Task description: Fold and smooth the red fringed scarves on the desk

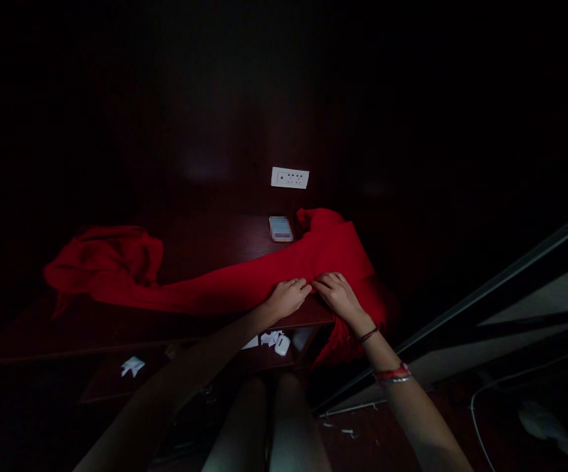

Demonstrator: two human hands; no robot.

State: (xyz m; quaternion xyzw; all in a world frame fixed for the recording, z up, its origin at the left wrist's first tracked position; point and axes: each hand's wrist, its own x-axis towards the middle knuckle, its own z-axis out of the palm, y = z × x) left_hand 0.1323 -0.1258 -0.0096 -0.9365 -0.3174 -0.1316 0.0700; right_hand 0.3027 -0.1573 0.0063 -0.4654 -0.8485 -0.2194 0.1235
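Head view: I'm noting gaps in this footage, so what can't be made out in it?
All in the head view:
Left hand and right hand: whether they pinch the cloth or only press it; fingertips too small and dark.
Pale object: its markings, lost in pixelation.
Cloth's right end: partly hidden by the right arm and shadow.
Cable: its lower run, cut off by the bottom edge.

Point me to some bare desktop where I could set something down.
The widest bare patch seems the dark desktop behind the red cloth, between its bundled left end and the small blurred item. A narrower strip lies between cloth and front edge, left of your left hand. It's crowded rightward, where cloth spreads beside your right hand.
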